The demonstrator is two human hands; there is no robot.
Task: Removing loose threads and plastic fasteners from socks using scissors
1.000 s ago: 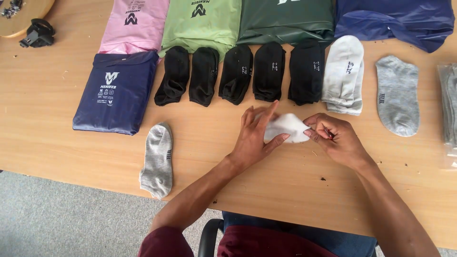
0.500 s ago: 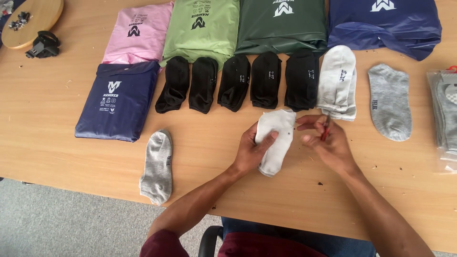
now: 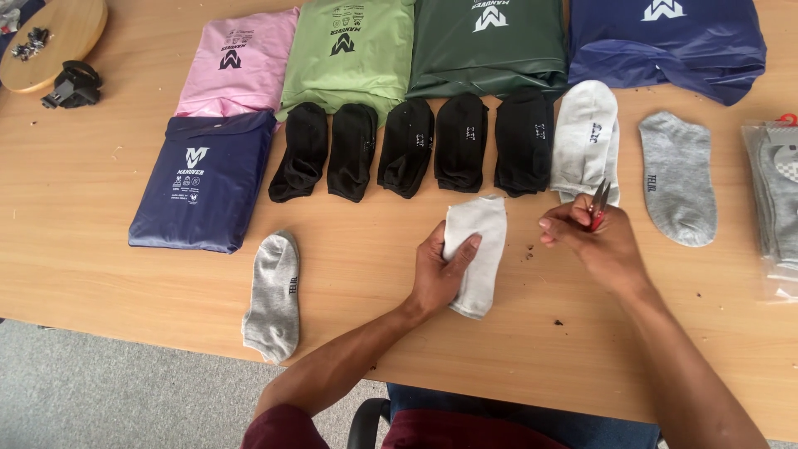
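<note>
A person seated at a wooden table (image 3: 100,249) grips a white sock (image 3: 480,249) in the left hand (image 3: 438,274), thumb pressed across it, the sock lying lengthwise on the tabletop in front of them. The right hand (image 3: 594,241), just beside it, is closed around small red-handled snips (image 3: 598,202), blades pointing up and apart. A row of five black socks (image 3: 416,148) lies beyond, with a white pair (image 3: 587,137) and grey socks (image 3: 677,176) to the right, and coloured plastic mailer bags (image 3: 349,46) behind them.
</note>
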